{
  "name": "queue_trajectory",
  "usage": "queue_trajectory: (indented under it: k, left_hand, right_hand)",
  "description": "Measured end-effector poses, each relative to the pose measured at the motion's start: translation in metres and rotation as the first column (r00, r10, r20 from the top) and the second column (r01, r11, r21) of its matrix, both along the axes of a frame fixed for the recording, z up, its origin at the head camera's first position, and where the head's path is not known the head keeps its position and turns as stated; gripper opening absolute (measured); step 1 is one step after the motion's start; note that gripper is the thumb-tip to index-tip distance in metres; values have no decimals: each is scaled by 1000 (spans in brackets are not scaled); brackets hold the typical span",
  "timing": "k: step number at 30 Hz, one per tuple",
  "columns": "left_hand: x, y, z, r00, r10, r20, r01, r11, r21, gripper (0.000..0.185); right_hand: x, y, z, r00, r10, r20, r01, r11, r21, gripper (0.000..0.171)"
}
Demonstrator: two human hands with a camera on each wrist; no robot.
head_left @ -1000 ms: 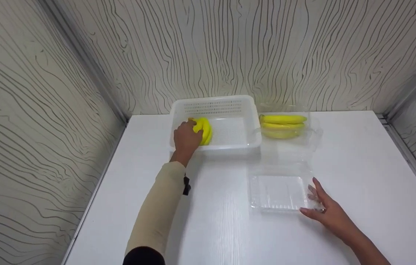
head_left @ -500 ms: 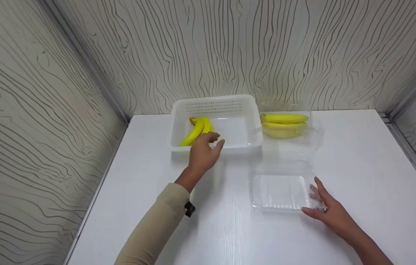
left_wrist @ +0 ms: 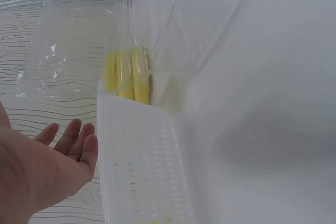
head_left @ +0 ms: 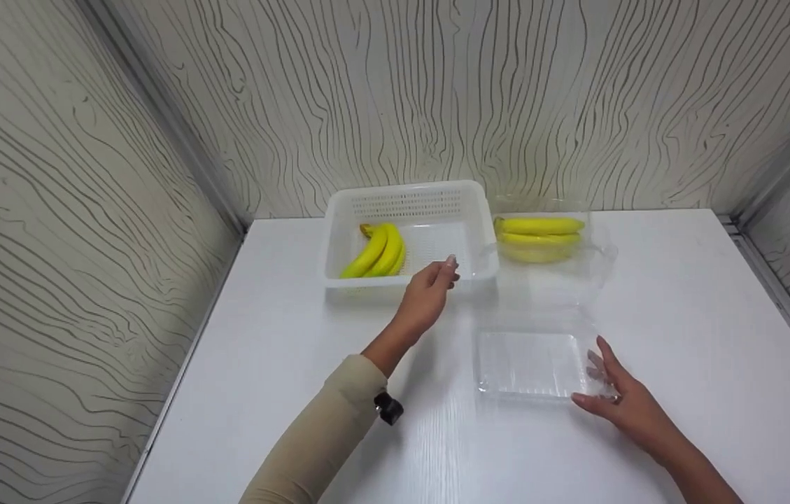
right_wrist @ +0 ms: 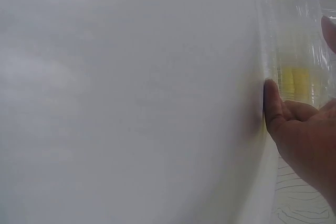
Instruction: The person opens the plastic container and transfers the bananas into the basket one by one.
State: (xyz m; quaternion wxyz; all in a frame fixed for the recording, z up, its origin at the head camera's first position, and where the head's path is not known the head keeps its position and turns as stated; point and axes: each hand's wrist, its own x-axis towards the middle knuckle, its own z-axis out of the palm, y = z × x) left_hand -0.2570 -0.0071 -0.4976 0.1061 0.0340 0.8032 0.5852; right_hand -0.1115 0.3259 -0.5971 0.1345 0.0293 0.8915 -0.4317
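Observation:
My left hand (head_left: 426, 297) holds nothing and hovers at the front rim of a white plastic basket (head_left: 405, 187); its loosely bent fingers (left_wrist: 71, 137) also show beside the basket wall in the left wrist view. Inside the basket, toward its left side, lies a bunch of yellow bananas (head_left: 382, 250). With thumb and fingers, my right hand (head_left: 629, 399) grips the right side of a clear plastic clamshell container (head_left: 524, 367), which stands with its lid up on the table. In the right wrist view, fingers (right_wrist: 273, 108) press along the container's edge.
Right of the basket stands a second clear clamshell container (head_left: 576, 269) with yellow bananas (head_left: 540, 225) in it. Behind everything rises a wall (head_left: 422, 91) with a wood-line pattern. The white table (head_left: 422, 448) extends toward me.
My left hand has let go of the bananas in the basket and moved right and toward me, over the basket's front rim. The right hand stays on the container.

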Motion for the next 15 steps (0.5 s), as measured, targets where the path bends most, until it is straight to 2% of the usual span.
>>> queue_trajectory:
  k: [4,7,11,15]
  left_hand:
    - [2,10,11,993,-17,114,8,997,76,68]
    - [2,17,19,984,-28,174,10,994,105,73]
    - [1,26,27,973,-27,228,3,994,108,75]
    - [2,31,31,968,-19,250,-6,995,100,73]
  right_hand:
    - [-1,0,0,1000,3,15,-3,1000,3,113]
    - [-1,0,1,1000,4,21,-4,1000,5,114]
    - [-1,-1,3,1000,-1,26,1,1000,1,115]
    - [-1,-2,3,1000,-6,30,6,1000,5,115]
